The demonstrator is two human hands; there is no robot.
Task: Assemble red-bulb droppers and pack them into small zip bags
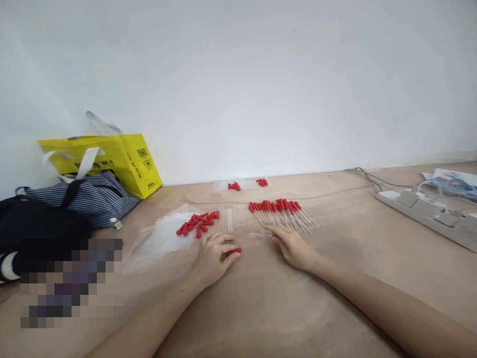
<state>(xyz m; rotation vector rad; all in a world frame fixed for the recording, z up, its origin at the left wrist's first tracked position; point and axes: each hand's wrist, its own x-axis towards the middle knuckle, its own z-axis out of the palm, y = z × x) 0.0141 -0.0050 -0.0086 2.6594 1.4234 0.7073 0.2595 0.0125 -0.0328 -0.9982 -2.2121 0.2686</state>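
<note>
My left hand point(214, 254) in a pinch on a red dropper bulb point(234, 251), right hand point(292, 244) likewise on a clear tube point(260, 235).

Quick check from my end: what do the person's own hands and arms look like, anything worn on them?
The left hand and right hand are bare, with no gloves or rings visible. The left forearm and right forearm show no sleeves, watch or bracelet.

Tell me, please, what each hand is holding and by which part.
The left hand holds a red dropper bulb, exact part unclear; the right hand holds a clear dropper tube by its right end.
</note>
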